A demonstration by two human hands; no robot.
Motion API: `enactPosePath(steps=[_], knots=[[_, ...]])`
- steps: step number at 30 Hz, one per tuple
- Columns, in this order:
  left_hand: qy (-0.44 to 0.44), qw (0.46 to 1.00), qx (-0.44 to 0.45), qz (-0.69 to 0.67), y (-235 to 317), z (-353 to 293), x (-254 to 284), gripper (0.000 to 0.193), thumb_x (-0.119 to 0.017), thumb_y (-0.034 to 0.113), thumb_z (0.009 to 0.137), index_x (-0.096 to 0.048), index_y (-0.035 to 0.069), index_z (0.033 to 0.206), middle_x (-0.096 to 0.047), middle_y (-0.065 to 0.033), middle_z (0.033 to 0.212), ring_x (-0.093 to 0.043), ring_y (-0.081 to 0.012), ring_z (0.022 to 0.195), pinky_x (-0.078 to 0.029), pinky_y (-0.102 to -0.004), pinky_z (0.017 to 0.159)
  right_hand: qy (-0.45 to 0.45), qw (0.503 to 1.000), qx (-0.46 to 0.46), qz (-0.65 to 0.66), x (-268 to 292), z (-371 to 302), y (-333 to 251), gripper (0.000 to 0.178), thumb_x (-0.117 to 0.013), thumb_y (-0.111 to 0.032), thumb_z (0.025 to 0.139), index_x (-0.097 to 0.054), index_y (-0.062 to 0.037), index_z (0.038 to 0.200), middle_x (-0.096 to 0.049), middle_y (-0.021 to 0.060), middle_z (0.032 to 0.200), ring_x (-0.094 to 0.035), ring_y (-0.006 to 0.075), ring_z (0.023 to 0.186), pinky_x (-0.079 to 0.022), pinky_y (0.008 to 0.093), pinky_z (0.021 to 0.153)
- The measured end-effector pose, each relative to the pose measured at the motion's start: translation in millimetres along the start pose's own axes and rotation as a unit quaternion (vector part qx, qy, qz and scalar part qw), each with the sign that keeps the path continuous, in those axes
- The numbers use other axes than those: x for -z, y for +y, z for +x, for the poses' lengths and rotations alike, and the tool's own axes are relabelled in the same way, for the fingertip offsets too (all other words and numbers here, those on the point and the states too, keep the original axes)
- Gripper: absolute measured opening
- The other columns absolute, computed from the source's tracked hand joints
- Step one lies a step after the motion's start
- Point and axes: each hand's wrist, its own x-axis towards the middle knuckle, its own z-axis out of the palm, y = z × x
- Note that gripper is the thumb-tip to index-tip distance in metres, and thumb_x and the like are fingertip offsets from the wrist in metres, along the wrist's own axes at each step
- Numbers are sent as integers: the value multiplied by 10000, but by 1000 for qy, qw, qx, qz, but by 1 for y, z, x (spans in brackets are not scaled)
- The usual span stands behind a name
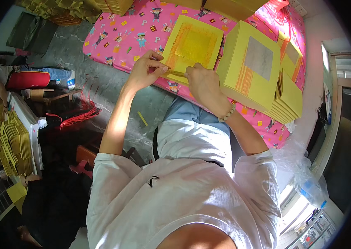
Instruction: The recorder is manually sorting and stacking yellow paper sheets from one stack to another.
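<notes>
A sheet of yellow joss paper (194, 43) with a shiny gold square and orange print lies before me on the pink patterned tabletop (119, 31), apparently on top of more sheets. My left hand (148, 70) pinches its near left edge between thumb and fingers. Along the same near edge, my right hand (205, 85) is closed, its curled fingertips on a narrow folded strip of the paper. A beaded bracelet circles the right wrist. Just right of that hand stands a thick stack of yellow paper (248, 60), with a silver square and orange print on top.
Folded yellow papers (285, 99) fan out beyond the stack, near the wall. Red strings (275, 8) lie at the far right. More folded yellow bundles (15, 145) fill a white table at left, where other people sit. A clear plastic bag (304, 178) hangs at lower right.
</notes>
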Motion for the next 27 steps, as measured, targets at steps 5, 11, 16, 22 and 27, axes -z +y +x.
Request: enactPosePath(steps=[5,11,16,22,27], knots=[[6,1000,-3,-8,-1,0,-3,184,-714,186,786,-728,40,898,-572,-102,1021,-587,-220,908,-488,-317,730,5,1000,-3,3,3,0,-1,171,-567,-139,837,-632,0,763,-596,179,763,-613,358,686,-490,451,616],[9,1000,-16,1,-3,0,-2,179,-714,180,783,-727,39,893,-571,-104,1021,-593,-224,899,-491,-321,735,-12,1000,7,-21,3,2,0,152,-586,-148,809,-670,-21,792,-614,193,797,-654,339,669,-527,421,568],[19,1000,-16,5,1,0,-1,177,-718,179,774,-726,36,877,-578,-107,1001,-593,-231,886,-495,-323,728,5,1000,12,-17,3,0,-2,125,-591,-125,791,-650,-17,818,-607,187,802,-655,334,664,-528,417,557],[14,983,-96,157,34,5,5,203,-759,214,702,-720,68,837,-588,-100,988,-576,-247,865,-472,-340,779,29,998,0,-56,-9,-2,-2,96,-579,-118,807,-591,-31,844,-593,157,783,-644,319,664,-514,409,548],[15,949,-197,246,48,15,-13,312,-741,201,696,-661,94,978,-606,-95,989,-569,-277,892,-435,-372,844,76,994,19,-71,-2,-3,-4,106,-585,-135,828,-577,-37,869,-572,121,731,-631,295,682,-500,405,570]])
